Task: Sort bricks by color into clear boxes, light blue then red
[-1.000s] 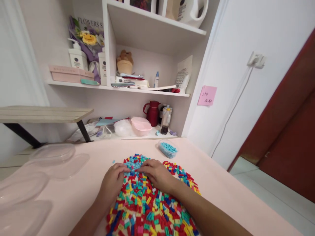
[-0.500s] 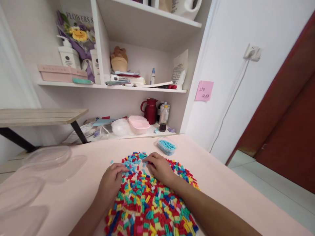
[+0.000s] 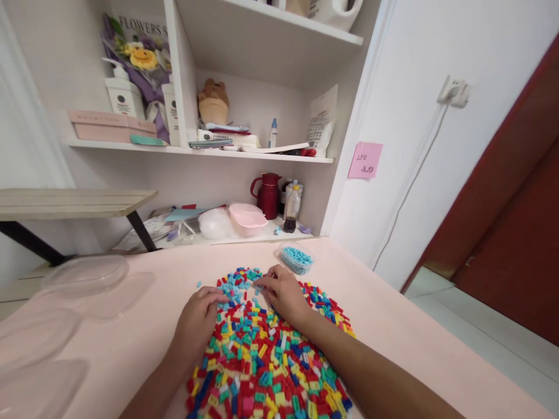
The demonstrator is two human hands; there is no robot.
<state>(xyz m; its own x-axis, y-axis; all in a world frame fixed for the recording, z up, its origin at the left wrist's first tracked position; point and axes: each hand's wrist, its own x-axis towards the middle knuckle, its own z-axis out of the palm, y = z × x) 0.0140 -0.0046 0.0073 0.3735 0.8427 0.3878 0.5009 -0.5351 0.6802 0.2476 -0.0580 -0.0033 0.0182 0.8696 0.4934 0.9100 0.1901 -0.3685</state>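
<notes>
A wide pile of small bricks [image 3: 262, 361] in red, blue, yellow, green and light blue lies on the pink table [image 3: 414, 343]. My left hand [image 3: 198, 317] rests on the pile's left side, fingers curled down onto light blue bricks. My right hand [image 3: 283, 294] sits at the pile's far edge, fingertips pinched together among light blue bricks. What either hand holds is too small to make out. A small clear tub [image 3: 296, 258] of light blue bricks stands just beyond my right hand.
Several clear plastic lids and tubs [image 3: 82, 279] lie at the table's left. Behind stand white shelves [image 3: 196, 152] with a red jug [image 3: 268, 195], a pink bowl [image 3: 247, 219], bottles and papers. A wooden board [image 3: 74, 201] juts in at left. The table's right edge drops to the floor.
My right hand has moved away from my left, up toward the pile's far edge near the small tub. My left hand has stayed put. The camera shifted slightly.
</notes>
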